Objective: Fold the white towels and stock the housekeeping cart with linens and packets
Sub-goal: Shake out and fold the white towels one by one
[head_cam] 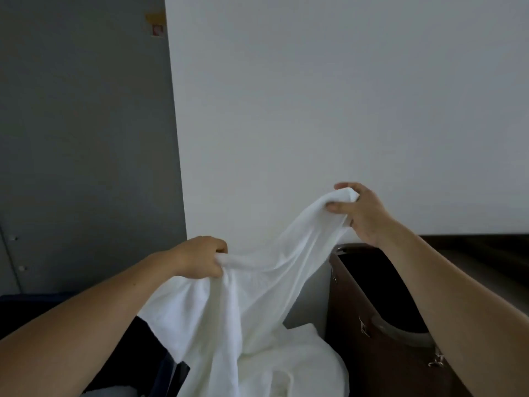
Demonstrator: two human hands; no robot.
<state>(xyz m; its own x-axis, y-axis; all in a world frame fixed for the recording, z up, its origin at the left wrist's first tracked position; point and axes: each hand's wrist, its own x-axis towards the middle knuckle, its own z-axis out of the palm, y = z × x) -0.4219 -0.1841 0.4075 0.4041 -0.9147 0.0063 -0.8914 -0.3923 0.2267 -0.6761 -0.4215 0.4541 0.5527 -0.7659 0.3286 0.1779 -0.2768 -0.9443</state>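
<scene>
The towel (257,296) is white, soft and thin-looking. It is bunched into ropes of folds at its two held ends and falls in long loose creases between them. It hangs in the air in front of the person, strung between both hands, and its lower part drops onto a heap of white cloth (303,371) at the bottom of the view. That heap is rumpled and rounded, and of the same pale fabric.

To the right stands a brown wooden box (352,348) with a smooth, dark, straight-edged side and small metal clips on it. Its top is open and black inside. A curved grey band (400,333) shows at the opening, but what else it holds cannot be told. At the lower left is a dark bin (131,356) that the towel partly covers. Behind is a plain white wall (329,96), and beside that a flat grey door (86,138) with a yellow sticker (156,22) near its top.

The left hand (200,257) is low and knuckles-up, its fingers curled tight around one bunched end. The right hand (360,213) is raised higher and further out — thumb and fingers pinching the other end, a wad of cloth poking out above them. Both forearms are bare and reach forward.
</scene>
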